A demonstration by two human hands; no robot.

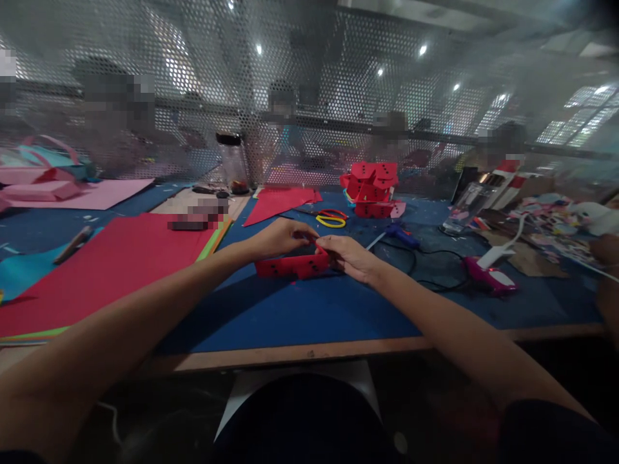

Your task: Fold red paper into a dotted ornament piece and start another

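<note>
A folded red paper piece (pixel 290 266) with black dots lies on the blue table mat (pixel 309 312) in front of me. My left hand (pixel 280 237) is curled over its upper right end, fingers pinched on the paper. My right hand (pixel 349 256) meets it from the right, fingers closed on the same end of the piece. Both forearms reach in from the bottom corners.
Large red sheets (pixel 104 261) lie at left. A stack of finished red dotted pieces (pixel 372 188) stands at the back, with scissors (pixel 331 218), a blue glue gun (pixel 399 233) and a pink device (pixel 488 276) at right. A perforated metal screen (pixel 309 96) closes the back; people sit behind it.
</note>
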